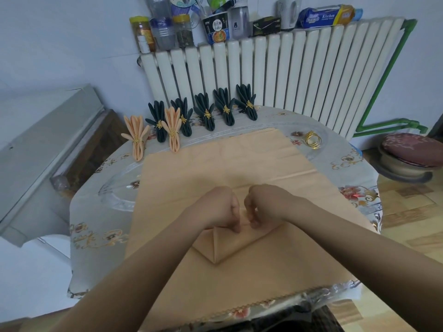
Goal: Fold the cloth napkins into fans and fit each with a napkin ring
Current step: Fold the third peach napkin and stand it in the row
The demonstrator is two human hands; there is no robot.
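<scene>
A large peach cloth napkin lies flat over the middle of the table. A smaller folded part of peach cloth rests on top near me, coming to a point. My left hand and my right hand sit side by side, both pinching the top edge of that folded part. Gold napkin rings lie at the far right of the table. Two peach fans and several dark green fans, each with a gold ring, stand along the far edge.
The round table has a flowered cover under clear plastic. A white radiator stands behind it, with jars, bottles and boxes on top. A grey cabinet is at the left, a cushioned stool at the right.
</scene>
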